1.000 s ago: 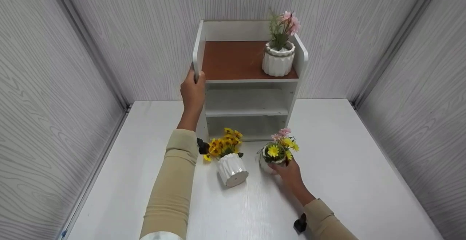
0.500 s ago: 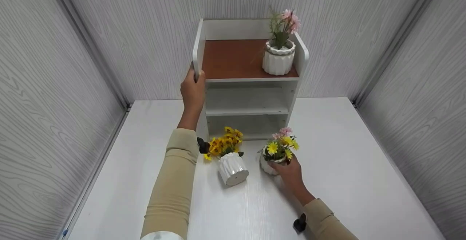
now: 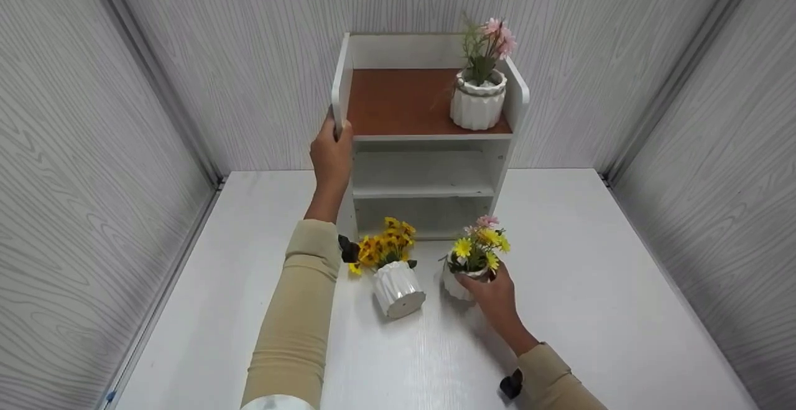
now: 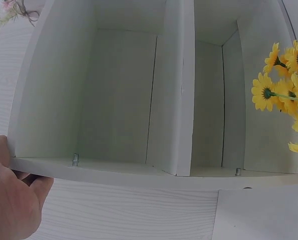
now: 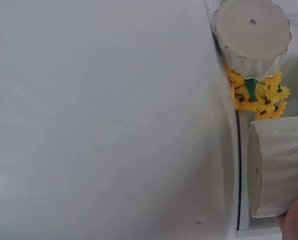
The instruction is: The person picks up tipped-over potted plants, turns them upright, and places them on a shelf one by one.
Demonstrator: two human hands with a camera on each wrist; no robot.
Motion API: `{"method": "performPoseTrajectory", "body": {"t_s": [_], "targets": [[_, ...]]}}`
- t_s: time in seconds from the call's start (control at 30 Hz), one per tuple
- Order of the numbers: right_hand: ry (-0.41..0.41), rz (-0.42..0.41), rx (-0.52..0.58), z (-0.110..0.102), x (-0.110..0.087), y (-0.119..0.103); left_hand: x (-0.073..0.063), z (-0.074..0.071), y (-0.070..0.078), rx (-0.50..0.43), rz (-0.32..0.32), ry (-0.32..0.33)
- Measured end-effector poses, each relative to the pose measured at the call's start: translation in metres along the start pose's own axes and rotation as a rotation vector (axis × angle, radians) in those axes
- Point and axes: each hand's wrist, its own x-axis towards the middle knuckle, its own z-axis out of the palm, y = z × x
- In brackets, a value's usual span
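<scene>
Right hand [image 3: 495, 296] apparently around pot [image 3: 456, 287] rim

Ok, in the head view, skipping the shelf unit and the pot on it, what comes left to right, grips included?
Person's left grip → tipped-over, fluted white ceramic-looking pot with orange-yellow flowers → round white ceramic-looking pot with pink and yellow flowers → person's right grip, holding that round pot.
</scene>
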Motion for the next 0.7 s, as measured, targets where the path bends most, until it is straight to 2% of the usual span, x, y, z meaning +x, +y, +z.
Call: {"method": "performPoseTrajectory", "body": {"t_s": [0.33, 0.57, 0.7], "targets": [[-0.011, -0.044, 0.055, -0.011, -0.002, -0.064, 0.001, 0.001, -0.001, 0.011, 0.013, 0.007], [0.000, -0.182, 0.112, -0.013, 0.001, -0.105, 0.000, 0.001, -0.001, 0.005, 0.024, 0.003], [0.000, -0.235, 0.125, -0.013, 0.006, -0.131, 0.000, 0.001, -0.001, 0.009, 0.026, 0.002]]}}
